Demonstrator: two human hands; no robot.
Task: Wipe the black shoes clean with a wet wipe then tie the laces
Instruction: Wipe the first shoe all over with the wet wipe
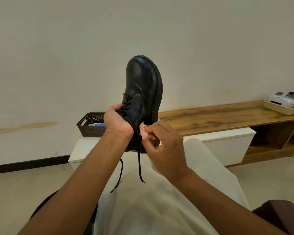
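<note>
Shoe (143, 92), black leather, held toe-up: left hand (117, 122) grips it at the laced throat, fingers curled round the opening. Right hand (163, 143) pinches a crumpled pinkish wipe (147, 133) between fingertips, pressed against the shoe's side near the heel. Laces (139, 167) untied, two ends dangling below both hands.

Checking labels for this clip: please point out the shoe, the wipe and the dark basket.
shoe (143, 82): head view, on the toe leather.
wipe (145, 134): head view, on the crumpled part beside the right-hand fingers.
basket (90, 122): head view, on its perforated front wall.
</note>
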